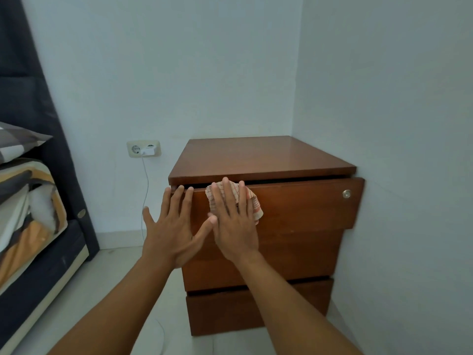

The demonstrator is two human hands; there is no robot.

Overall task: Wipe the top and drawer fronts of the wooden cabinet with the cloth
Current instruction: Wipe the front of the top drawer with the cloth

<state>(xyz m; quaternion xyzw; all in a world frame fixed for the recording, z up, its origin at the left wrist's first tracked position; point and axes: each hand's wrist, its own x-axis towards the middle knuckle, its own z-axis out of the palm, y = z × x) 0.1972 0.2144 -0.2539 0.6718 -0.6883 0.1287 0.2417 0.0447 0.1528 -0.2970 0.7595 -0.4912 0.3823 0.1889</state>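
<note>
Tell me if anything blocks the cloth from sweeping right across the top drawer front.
Nothing visible does. The right hand presses the cloth flat near the top drawer front's left end. Rightward is bare wood; only a small round lock sits near the far upper corner.

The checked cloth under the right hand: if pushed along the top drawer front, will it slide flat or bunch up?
The cloth is crumpled and folds loosely around the right hand, so it is probably soft and floppy and likely to bunch. The flat palm pressing it on the top drawer front should help carry it along. The glossy wood looks smooth, so it probably glides easily.
</note>
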